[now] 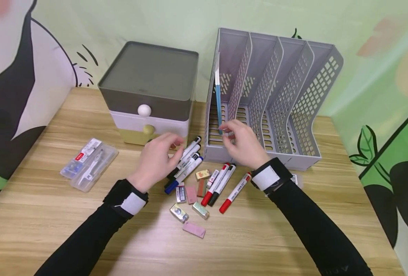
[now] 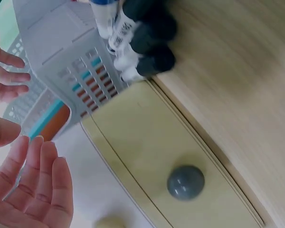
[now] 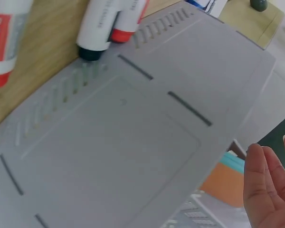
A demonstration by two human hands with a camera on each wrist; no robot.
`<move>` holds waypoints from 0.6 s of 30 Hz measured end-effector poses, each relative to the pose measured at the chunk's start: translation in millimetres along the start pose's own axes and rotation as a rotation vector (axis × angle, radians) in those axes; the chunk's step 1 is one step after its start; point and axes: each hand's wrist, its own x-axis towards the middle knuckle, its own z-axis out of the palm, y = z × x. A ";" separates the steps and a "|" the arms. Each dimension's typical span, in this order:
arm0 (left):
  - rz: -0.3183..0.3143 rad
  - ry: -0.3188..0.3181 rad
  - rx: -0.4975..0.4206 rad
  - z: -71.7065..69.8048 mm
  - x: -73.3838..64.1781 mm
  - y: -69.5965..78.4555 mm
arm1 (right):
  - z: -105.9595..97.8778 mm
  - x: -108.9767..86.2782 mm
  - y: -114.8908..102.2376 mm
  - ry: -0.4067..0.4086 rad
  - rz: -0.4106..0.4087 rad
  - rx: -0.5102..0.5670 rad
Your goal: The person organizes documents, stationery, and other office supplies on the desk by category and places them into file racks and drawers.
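My left hand (image 1: 159,157) hovers in front of the drawer box (image 1: 148,73), beside several markers (image 1: 190,168). Its fingers (image 2: 38,185) curve gently, with nothing between them and the thumb. At the front of the grey file rack (image 1: 262,155), my right hand (image 1: 243,143) is raised by the leftmost compartment. Thin notebooks (image 1: 218,96) with turquoise and orange covers stand upright there, against the left side. In the right wrist view the right fingers (image 3: 261,185) are extended and appear apart from the notebooks; the right thumb is out of frame there.
Between the arms lie several erasers (image 1: 194,229), two markers side by side (image 1: 219,184) and a red-capped marker (image 1: 235,193). Clear plastic cases (image 1: 93,165) rest at the left. Another small clear item (image 1: 298,180) is partly hidden behind the right wrist. A patterned curtain hangs behind.
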 end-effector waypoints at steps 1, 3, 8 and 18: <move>-0.003 0.012 0.001 -2.3 -0.8 -1.6 | 0.1 0.6 -1.7 0.002 -0.009 0.003; -0.009 0.042 0.001 -6.8 -2.2 -4.7 | 1.0 2.6 -5.4 0.010 -0.027 0.005; -0.025 0.158 -0.002 -17.6 -2.8 -9.8 | 5.7 9.9 -17.8 0.046 -0.081 0.002; -0.021 0.497 -0.008 -39.8 15.9 -13.2 | 9.8 48.4 -56.3 0.209 -0.223 0.023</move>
